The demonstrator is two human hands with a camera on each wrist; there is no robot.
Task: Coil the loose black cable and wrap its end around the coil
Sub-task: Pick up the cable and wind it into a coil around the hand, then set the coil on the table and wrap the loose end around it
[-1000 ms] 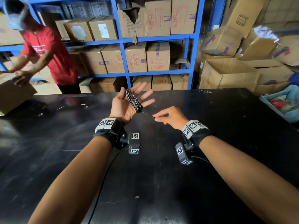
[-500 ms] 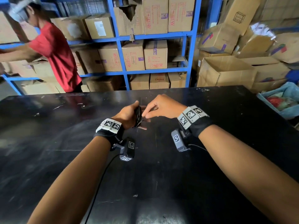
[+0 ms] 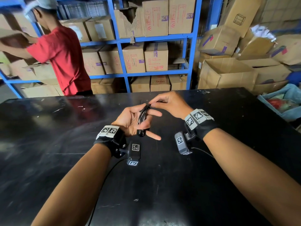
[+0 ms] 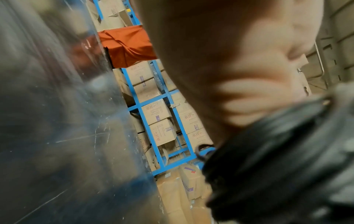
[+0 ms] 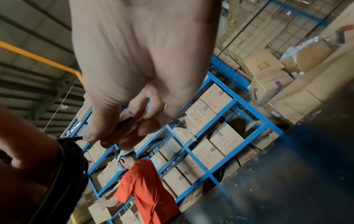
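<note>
The black cable coil (image 3: 142, 119) stands on edge in my left hand (image 3: 146, 123), looped across the palm, with the middle fingers curled round it and two fingers sticking out straight. My right hand (image 3: 153, 104) is just beyond the top of the coil and pinches the cable's loose end (image 3: 149, 105) between thumb and fingertips. In the right wrist view the pinched cable end (image 5: 124, 125) leads down to the coil (image 5: 70, 159) on the left hand. The left wrist view shows a blurred palm and the coil (image 4: 268, 151). Both hands hover above the black table (image 3: 179, 185).
A person in a red shirt (image 3: 65, 59) handles a cardboard box behind the table's far left edge. Blue shelves (image 3: 121, 59) full of cartons stand behind. Open cartons (image 3: 228, 74) and a blue bin (image 3: 285, 101) are at the right.
My left hand has gone from a closed fist on the coil to partly spread fingers. My right hand has carried the cable end up and over the top of the coil.
</note>
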